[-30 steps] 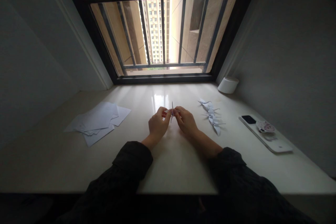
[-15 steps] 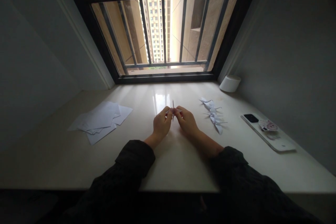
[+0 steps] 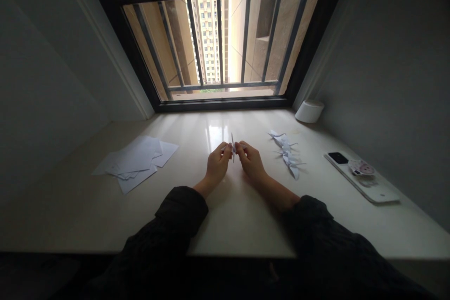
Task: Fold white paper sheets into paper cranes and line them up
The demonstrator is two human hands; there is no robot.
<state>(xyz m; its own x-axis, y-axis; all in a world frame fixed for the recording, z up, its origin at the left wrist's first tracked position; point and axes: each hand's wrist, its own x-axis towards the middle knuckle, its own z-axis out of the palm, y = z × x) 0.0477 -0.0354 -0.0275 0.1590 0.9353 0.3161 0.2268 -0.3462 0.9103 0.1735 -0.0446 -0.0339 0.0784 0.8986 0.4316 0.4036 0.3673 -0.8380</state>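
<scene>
Between my two hands is a folded paper crane (image 3: 233,148), its thin points sticking up and down and its wings out to the sides. My left hand (image 3: 218,161) pinches one wing between thumb and fingers. On the other side my right hand (image 3: 250,158) pinches the opposite wing the same way. Fingers cover much of the paper, so the finer folds are hidden. To the right, several finished paper cranes (image 3: 287,153) lie in a row on the white sill. A loose pile of white paper sheets (image 3: 137,157) lies to the left.
A white phone (image 3: 365,180) with a round cartoon grip lies at the right near the wall. In the back right corner stands a white cylindrical object (image 3: 310,111). A barred window (image 3: 221,104) closes off the back, and the sill's front edge runs before me.
My fingertips have drawn slightly apart, and a little more of the crane's middle shows between them. Nothing on the sill has moved apart from a slight camera shift.
</scene>
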